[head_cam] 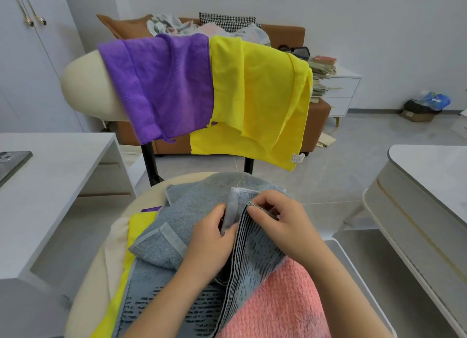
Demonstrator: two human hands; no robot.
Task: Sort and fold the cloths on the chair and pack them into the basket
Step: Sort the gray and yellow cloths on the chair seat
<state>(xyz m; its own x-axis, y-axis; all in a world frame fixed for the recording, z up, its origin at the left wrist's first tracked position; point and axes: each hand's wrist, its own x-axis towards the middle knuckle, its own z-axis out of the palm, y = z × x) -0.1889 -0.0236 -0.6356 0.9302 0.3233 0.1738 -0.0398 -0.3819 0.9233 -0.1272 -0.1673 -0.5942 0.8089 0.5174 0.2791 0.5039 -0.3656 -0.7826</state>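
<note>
Now, left hand (211,241), right hand (281,226), each grip tight on one grey towel (255,254); one purple cloth (159,85) over chair back (83,85).

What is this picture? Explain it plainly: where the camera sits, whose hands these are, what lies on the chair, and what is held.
No machine here: a person works bare-handed, and the one camera sits on their head, looking down. The left hand and right hand both pinch the top edge of a grey striped cloth. On the chair seat lie a plain grey towel, a pink cloth and a yellow cloth. Over the chair back hang a purple cloth and a second yellow cloth.
</note>
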